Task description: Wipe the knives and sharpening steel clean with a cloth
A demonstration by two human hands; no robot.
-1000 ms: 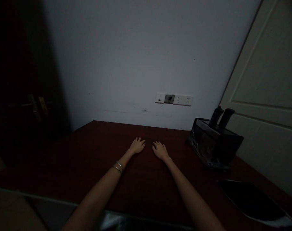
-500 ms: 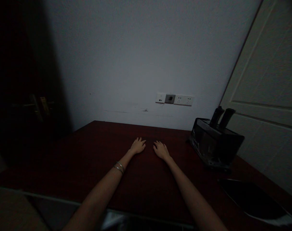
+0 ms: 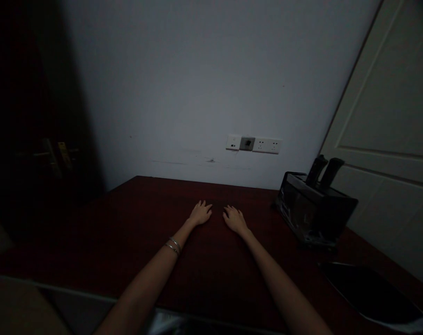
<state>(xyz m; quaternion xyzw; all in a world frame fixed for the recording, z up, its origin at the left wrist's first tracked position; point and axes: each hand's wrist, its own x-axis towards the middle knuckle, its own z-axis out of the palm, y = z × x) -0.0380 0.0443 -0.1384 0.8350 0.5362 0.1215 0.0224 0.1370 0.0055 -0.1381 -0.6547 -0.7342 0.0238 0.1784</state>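
Palm down on the dark red table (image 3: 204, 265), my left hand (image 3: 200, 213) rests with its fingers spread and nothing in it. Two thin bracelets (image 3: 173, 245) circle that forearm. A short gap to its right, my right hand (image 3: 235, 219) also lies flat on the wood, fingers stretched out and holding nothing. Nearest to the right hand is a black, glossy box-like rack (image 3: 314, 209), partly wrapped in what looks like clear plastic. Two dark upright pieces (image 3: 325, 172), like handles, stick out of its top.
A flat black item (image 3: 372, 295) with a pale edge lies at the table's right front. Sockets and switches (image 3: 253, 144) sit in the wall behind. A pale door panel (image 3: 389, 153) borders the right side; a dark door with a handle (image 3: 50, 156) stands left.
The view has shifted very slightly. Both hands stay flat in the same places on the table.
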